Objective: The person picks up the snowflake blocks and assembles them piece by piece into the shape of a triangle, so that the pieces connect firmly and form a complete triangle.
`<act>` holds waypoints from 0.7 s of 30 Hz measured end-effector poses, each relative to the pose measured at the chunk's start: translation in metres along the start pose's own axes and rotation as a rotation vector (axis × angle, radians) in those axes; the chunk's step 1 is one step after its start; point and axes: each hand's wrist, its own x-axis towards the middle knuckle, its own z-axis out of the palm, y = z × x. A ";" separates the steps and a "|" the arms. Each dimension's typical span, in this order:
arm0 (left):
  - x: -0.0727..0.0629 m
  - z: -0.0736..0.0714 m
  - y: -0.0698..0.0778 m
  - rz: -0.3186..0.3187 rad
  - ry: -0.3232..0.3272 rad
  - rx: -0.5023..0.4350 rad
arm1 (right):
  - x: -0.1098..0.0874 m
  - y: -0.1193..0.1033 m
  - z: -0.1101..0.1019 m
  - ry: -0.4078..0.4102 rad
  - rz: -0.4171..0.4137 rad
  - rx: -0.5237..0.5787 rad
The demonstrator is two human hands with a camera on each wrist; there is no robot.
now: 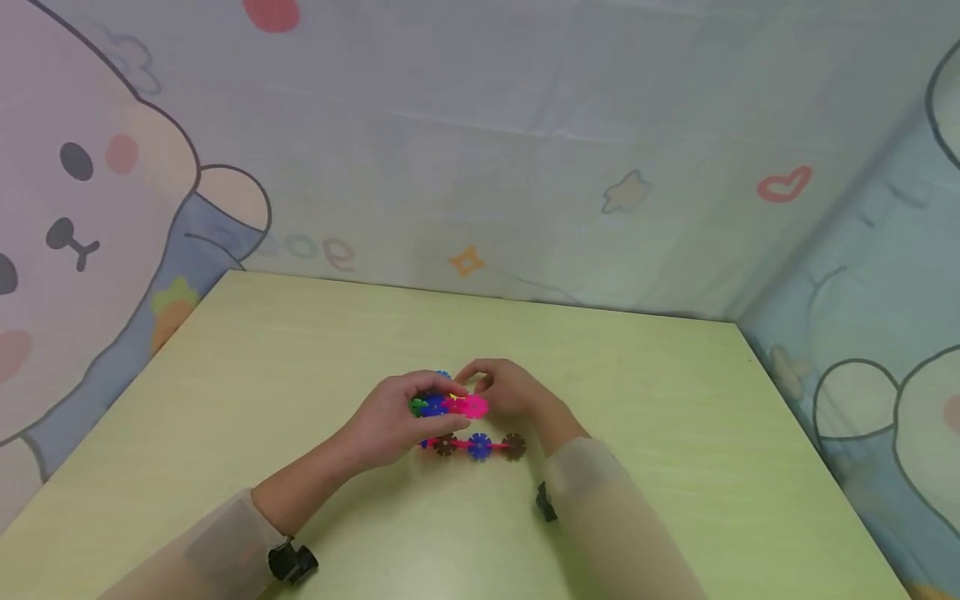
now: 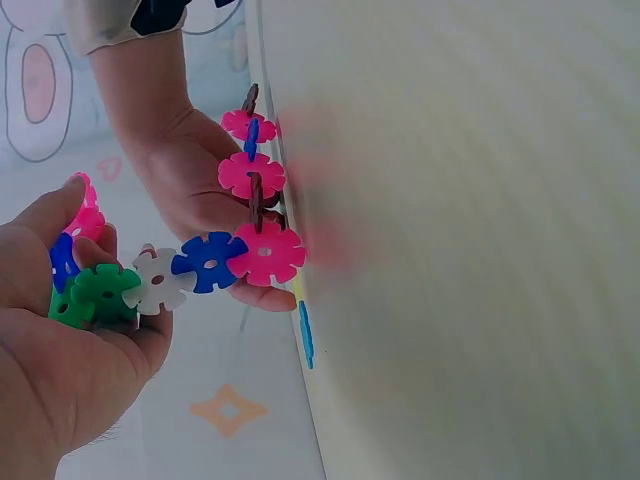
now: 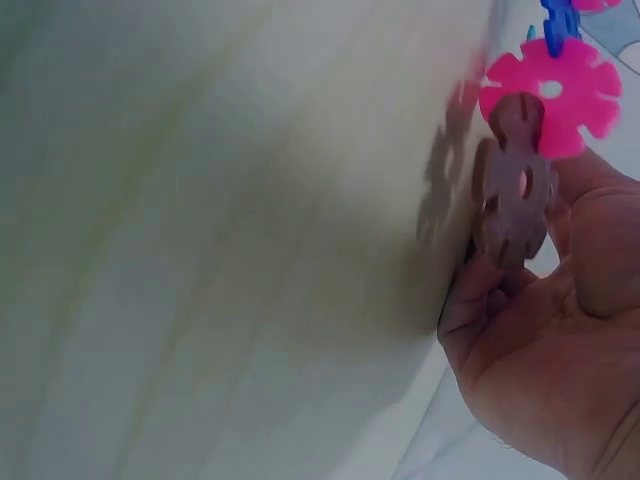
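My left hand [image 1: 386, 421] grips one end of a chain of interlocking flower-shaped plastic discs, its thumb and fingers curled round a pink disc [image 1: 474, 407], a blue disc [image 2: 64, 262] and green discs [image 2: 105, 292]. From there the chain runs through a white disc [image 2: 158, 280] to a row of pink, blue and brown discs [image 1: 513, 447] low over the table. My right hand [image 1: 513, 387] reaches in behind this row, fingers bent, fingertips close to a light blue disc [image 2: 306, 335]. The chain hides part of those fingers; I cannot tell whether they hold anything.
A pale yellow-green table [image 1: 637, 400] lies under both hands. Behind it and at the sides hangs a cloth backdrop [image 1: 525, 167] printed with cartoon animals, stars and hearts. Black wrist cameras [image 1: 292, 562] sit at both sleeves.
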 end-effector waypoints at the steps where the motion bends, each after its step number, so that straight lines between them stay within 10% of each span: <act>1: 0.000 0.000 0.000 -0.002 0.001 0.000 | 0.001 0.000 0.001 0.003 0.007 -0.010; 21: 0.001 0.000 -0.004 0.022 -0.001 0.031 | -0.049 0.017 -0.015 0.113 -0.094 0.102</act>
